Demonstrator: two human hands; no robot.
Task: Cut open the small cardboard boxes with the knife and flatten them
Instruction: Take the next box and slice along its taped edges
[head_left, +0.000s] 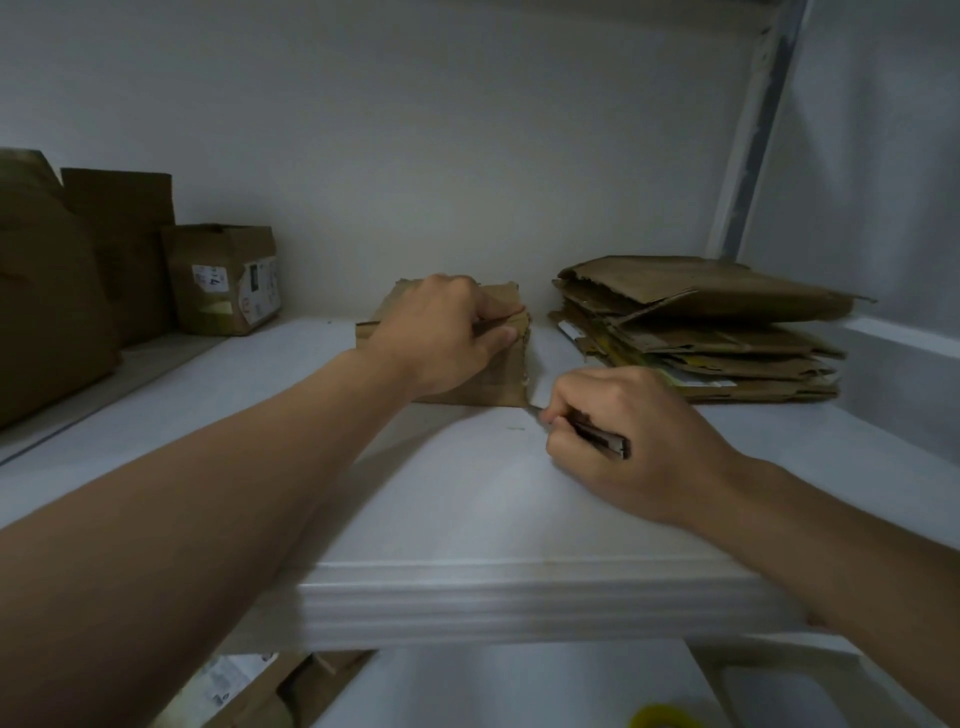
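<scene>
White shelf (467, 493) carries all we see. Brown boxes (52, 312) sit far left, with a labelled box (223, 280) beside them. Stack of flattened cardboard (701, 322) sits right, near the back wall. Small cardboard box (498, 374) is mid-shelf, just left of the stack, apart from it. Our left hand (441, 332) lies on top, fingers curled over its right edge, gripping. Our right hand (623, 431) is wrapped round the knife (602, 439); blade tip is at the box's near right corner, contact unclear.
</scene>
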